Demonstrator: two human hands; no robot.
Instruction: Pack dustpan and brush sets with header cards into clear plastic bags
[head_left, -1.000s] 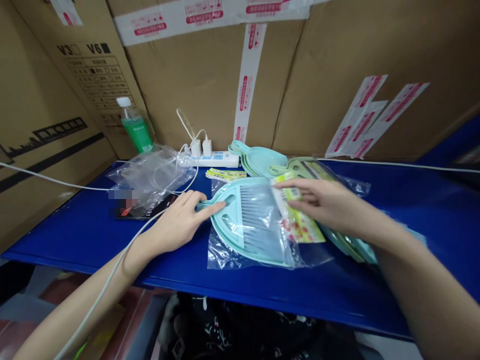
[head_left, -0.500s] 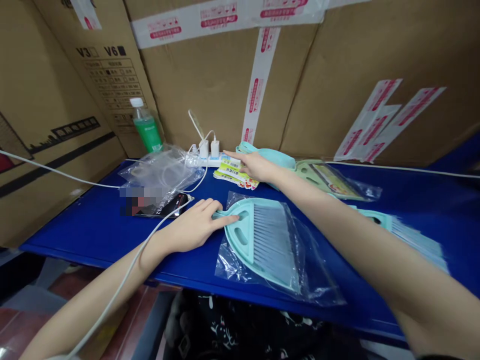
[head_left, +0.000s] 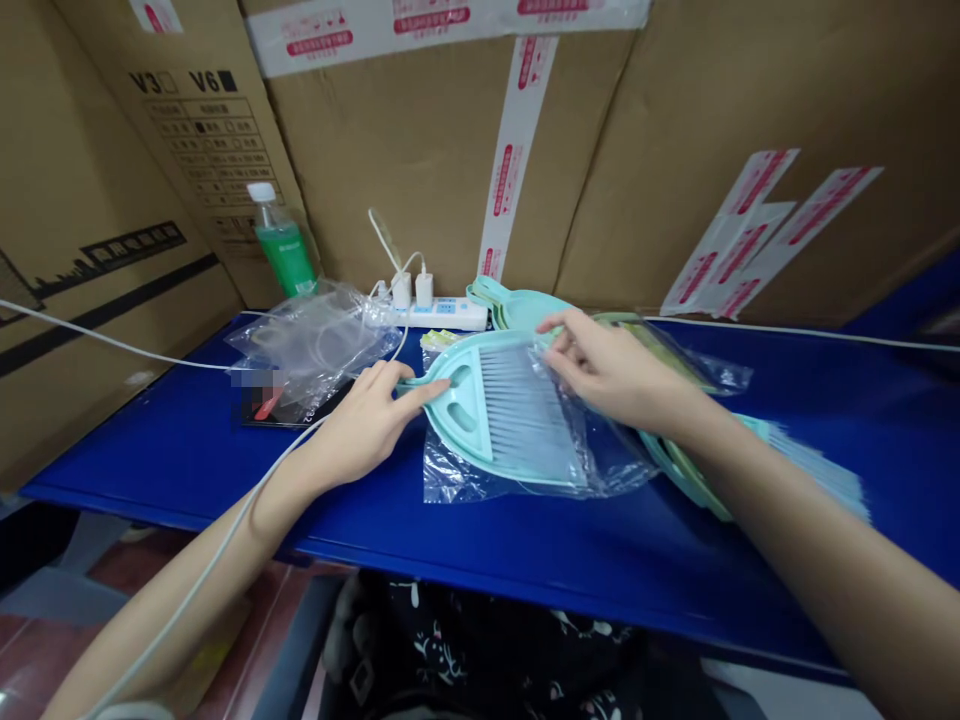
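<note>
A light-blue dustpan and brush set (head_left: 469, 450) lies nested together in a clear plastic bag (head_left: 615, 470), bristles toward the right. My left hand (head_left: 367, 415) is closed round its handle, with the thumb stretched onto the brush's slotted head. At the bag's far right side, my right hand (head_left: 600, 365) has its fingers curled, thumb and forefinger at the plastic beside the bristles. Whether anything else is in those fingers is hidden. Behind the set, a yellow printed card (head_left: 437, 340) is mostly covered by it.
More light-blue dustpans (head_left: 525, 308) lie at the back, and another set (head_left: 814, 465) sits under my right forearm. A power strip (head_left: 457, 313), a green bottle (head_left: 285, 250), crumpled plastic (head_left: 315, 335) and a black box (head_left: 277, 408) stand at the left. Cardboard (head_left: 420, 150) walls the back.
My right hand has drawn back from the yellow cards to the bag's right side. My left hand has moved the dustpan and brush set farther back, over the cards.
</note>
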